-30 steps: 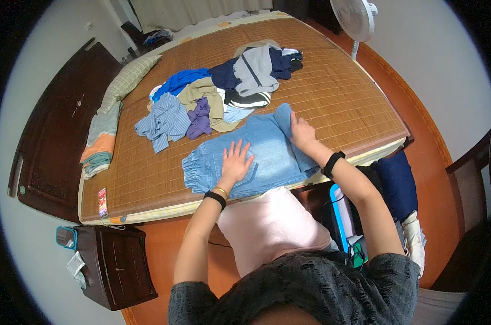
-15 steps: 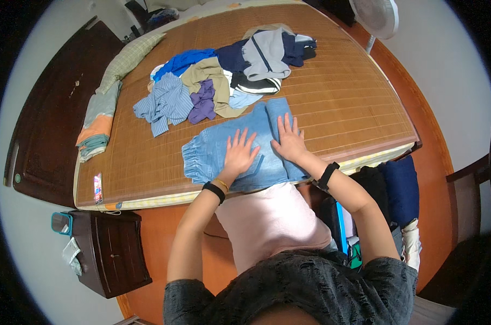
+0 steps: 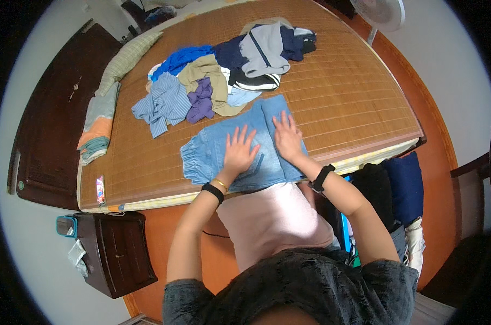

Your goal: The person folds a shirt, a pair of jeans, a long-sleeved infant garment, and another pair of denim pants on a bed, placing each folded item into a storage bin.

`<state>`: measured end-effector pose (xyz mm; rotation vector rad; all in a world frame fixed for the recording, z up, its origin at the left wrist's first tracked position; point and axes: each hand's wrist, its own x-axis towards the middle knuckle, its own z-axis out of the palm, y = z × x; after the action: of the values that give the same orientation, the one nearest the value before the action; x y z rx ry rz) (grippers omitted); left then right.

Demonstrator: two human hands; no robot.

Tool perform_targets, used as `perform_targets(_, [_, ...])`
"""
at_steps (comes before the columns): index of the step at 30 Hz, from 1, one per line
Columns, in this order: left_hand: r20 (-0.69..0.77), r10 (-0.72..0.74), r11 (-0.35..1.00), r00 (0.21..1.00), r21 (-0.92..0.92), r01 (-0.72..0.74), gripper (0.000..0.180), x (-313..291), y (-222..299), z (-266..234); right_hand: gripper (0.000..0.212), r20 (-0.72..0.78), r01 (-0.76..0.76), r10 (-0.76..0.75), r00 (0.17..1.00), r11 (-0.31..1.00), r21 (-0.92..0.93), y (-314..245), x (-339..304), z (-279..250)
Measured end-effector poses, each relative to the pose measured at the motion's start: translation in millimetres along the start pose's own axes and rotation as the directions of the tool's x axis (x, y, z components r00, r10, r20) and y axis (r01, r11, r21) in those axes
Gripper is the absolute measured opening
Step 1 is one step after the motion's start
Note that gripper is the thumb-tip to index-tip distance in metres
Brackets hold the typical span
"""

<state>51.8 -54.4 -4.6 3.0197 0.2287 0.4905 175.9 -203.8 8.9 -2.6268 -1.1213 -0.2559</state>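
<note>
A pair of light blue jeans point(image 3: 205, 154) with a gathered elastic waist lies folded at the bed's near edge, its waist end to the left. My left hand point(image 3: 240, 153) rests flat on the middle of the denim, fingers spread. Over the folded leg part at the right end, my right hand point(image 3: 289, 138) presses down with its fingers apart. Neither hand grips anything. Beyond the jeans is a loose heap of clothes, with a blue striped shirt point(image 3: 165, 103), a purple garment point(image 3: 201, 100), a khaki garment point(image 3: 218, 89) and a grey top point(image 3: 264, 51).
A woven mat point(image 3: 354, 103) covers the bed. Folded clothes point(image 3: 98, 127) and a pillow point(image 3: 129, 62) line its left side; a phone point(image 3: 100, 189) lies at the near left corner. A pink cloth point(image 3: 272, 222) covers my lap. Dark clothes point(image 3: 402, 187) are piled at right, below bed level.
My right hand has slid slightly left on the jeans, its thumb drawn in. My left hand stays in place on the denim. The whole view has shifted a little.
</note>
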Motion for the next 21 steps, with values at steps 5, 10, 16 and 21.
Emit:
perform_targets(5, [0.124, -0.079, 0.997, 0.989, 0.022, 0.077, 0.056, -7.8, -4.6, -12.8, 0.078, 0.27, -0.331, 0.218, 0.938, 0.799, 0.503, 19.3, 0.9, -35.1])
perform_targets(10, [0.3, 0.014, 1.0, 0.954, -0.025, -0.006, 0.06, 13.4, 9.4, -18.1, 0.08, 0.29, -0.291, 0.113, 0.95, 0.657, 0.696, 98.7, 8.4, 7.8])
perform_targets(16, [0.446, 0.083, 0.996, 0.891, -0.001, -0.092, 0.054, 2.2, -22.0, -56.5, 0.062, 0.324, -0.33, 0.22, 0.92, 0.881, 0.34, 102.4, 28.7, -56.9])
perform_targets(21, [0.285, 0.095, 0.992, 0.954, -0.108, -0.067, 0.048, 5.9, -9.6, -52.6, 0.061, 0.213, -0.337, 0.309, 0.927, 0.935, 0.108, 128.9, 37.8, -77.9])
